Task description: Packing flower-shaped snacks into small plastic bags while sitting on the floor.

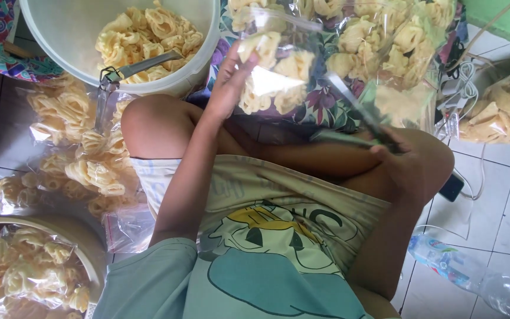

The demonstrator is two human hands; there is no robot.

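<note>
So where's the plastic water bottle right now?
The plastic water bottle lies on the white tiled floor at bottom right, beside the person's right arm.

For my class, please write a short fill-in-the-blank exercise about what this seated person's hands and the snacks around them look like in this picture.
1. The left hand holds up a clear bag of pale ____ crackers.
2. The right hand grips metal ____.
3. A second pair of tongs rests in the white ____.
4. A plastic ____ lies on the tiled floor at the lower right.

Missing words: yellow; tongs; bucket; bottle
</note>
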